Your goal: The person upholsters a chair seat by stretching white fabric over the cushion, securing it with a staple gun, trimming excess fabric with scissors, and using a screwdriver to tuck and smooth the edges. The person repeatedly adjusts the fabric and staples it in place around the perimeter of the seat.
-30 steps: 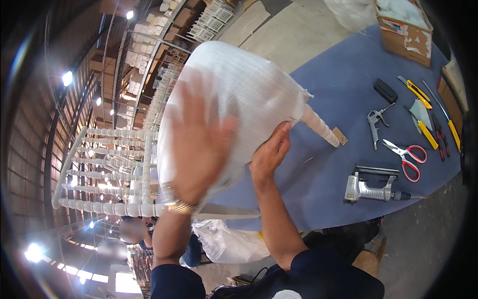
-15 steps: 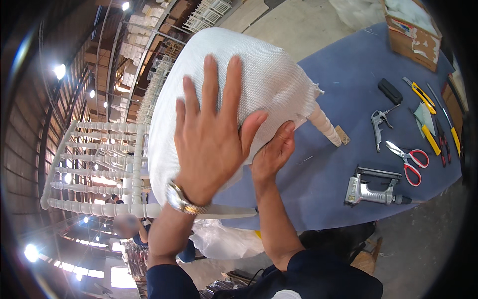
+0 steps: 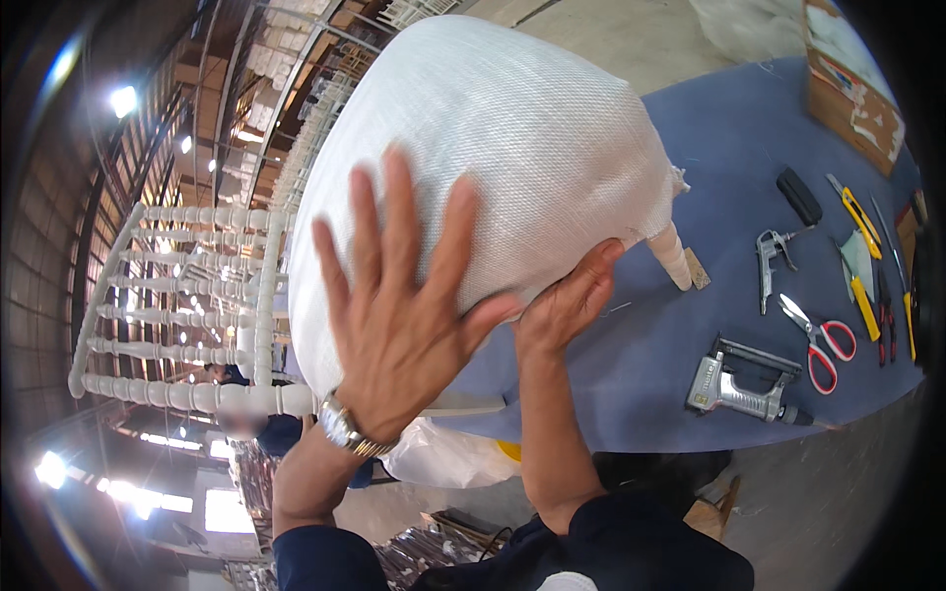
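Observation:
A white woven cloth covers the padded chair seat (image 3: 532,118), which is tilted up on its edge on the table. My left hand (image 3: 394,305), with a metal watch on the wrist, lies over the cloth, fingers spread. At the seat's lower edge my right hand (image 3: 564,303) grips the rim; its thumb shows along the edge and its fingers are hidden behind it. One turned chair leg (image 3: 672,258) sticks out beyond the cloth's frayed corner. The chair's spindled back (image 3: 177,295) extends to the left.
Right of the seat, the blue-covered table (image 3: 641,384) holds a staple gun (image 3: 739,379), red-handled scissors (image 3: 823,340), an air blow gun (image 3: 769,261), a black case (image 3: 798,195) and yellow knives (image 3: 859,222). A cardboard box (image 3: 852,98) stands at the far right. Someone is behind the chair back.
The seat has risen and tilted further in view, showing more of its cloth top. My left hand has slid down and left over the cloth; my right hand has shifted right along the edge.

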A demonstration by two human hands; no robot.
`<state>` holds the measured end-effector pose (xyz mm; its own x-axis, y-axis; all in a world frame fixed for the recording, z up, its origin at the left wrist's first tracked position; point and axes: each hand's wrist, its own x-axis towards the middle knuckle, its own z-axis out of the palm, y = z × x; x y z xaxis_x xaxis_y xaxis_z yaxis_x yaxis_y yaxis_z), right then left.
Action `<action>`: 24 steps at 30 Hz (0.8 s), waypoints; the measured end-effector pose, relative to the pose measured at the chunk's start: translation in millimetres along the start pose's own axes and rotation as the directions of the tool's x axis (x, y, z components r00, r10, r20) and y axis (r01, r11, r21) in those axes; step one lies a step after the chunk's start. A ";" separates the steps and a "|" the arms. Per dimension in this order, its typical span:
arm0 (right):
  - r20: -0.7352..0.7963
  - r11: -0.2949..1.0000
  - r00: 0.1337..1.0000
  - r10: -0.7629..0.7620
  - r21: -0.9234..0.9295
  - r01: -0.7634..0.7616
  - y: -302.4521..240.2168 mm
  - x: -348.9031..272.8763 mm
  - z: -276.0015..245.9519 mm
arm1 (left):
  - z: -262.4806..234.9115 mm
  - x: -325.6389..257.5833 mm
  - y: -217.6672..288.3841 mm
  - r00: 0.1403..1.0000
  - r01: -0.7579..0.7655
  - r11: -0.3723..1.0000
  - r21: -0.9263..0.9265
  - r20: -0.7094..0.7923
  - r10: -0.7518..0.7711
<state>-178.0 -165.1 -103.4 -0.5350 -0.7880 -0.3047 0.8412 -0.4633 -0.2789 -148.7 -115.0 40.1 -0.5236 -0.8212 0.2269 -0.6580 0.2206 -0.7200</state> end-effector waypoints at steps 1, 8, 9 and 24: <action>-0.033 0.999 0.999 0.031 -0.029 -0.032 -4.1 6.6 0.8 | 7.6 -17.4 -11.1 1.000 -0.012 1.000 -0.015 -0.023 0.012; -0.084 0.990 0.987 0.140 -0.004 -0.141 -7.3 0.3 9.0 | 7.9 31.3 10.3 0.997 0.009 0.991 -0.133 -0.075 -0.020; -0.042 0.984 0.999 0.002 -0.178 -0.010 14.8 -1.5 -2.6 | 4.4 51.8 22.8 0.985 -0.052 0.958 -0.281 -0.173 0.003; -0.016 0.957 0.997 -0.070 -0.283 0.063 6.7 2.8 4.5 | 13.5 6.2 22.6 0.969 0.148 0.979 -0.137 -0.178 -0.172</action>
<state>-173.5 -172.2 -101.9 -0.5939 -0.7468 -0.2992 0.7494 -0.3783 -0.5434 -159.5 -122.2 16.4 -0.4907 -0.7399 0.4602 -0.7962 0.1663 -0.5817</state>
